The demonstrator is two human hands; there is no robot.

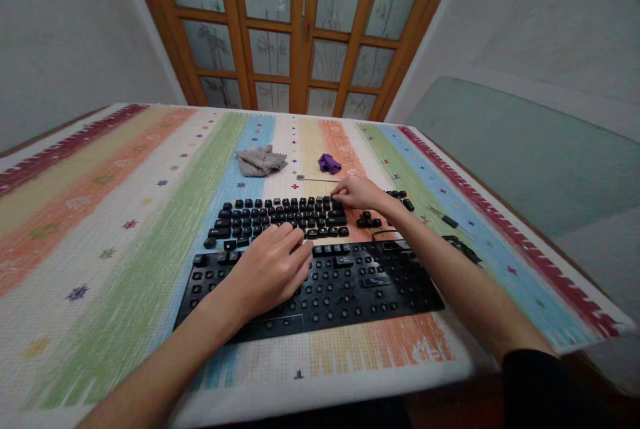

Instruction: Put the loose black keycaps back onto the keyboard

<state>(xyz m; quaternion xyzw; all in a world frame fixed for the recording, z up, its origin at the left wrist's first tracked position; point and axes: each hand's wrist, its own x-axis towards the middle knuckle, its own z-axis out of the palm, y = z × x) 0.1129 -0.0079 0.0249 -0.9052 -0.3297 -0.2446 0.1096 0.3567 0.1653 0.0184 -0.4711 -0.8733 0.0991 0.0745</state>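
A black keyboard [345, 289] lies in front of me, most of its key posts bare, with some keycaps on its top row. Beyond it, loose black keycaps [260, 221] are laid out in rows. My left hand [275, 266] rests over the keyboard's upper part, fingers curled together; its fingertips are by the top row, and whatever they hold is hidden. Reaching across to the far right end of the keycap rows, my right hand [359, 192] pinches a keycap there, mostly covered by the fingers.
A grey cloth [261, 161] and a crumpled purple cloth [329, 163] lie farther back, near a thin stick-like tool [315, 180]. More keycaps [369, 220] sit in small groups to the right. A black cable [463, 248] lies past my right forearm on the striped tablecloth [135, 236].
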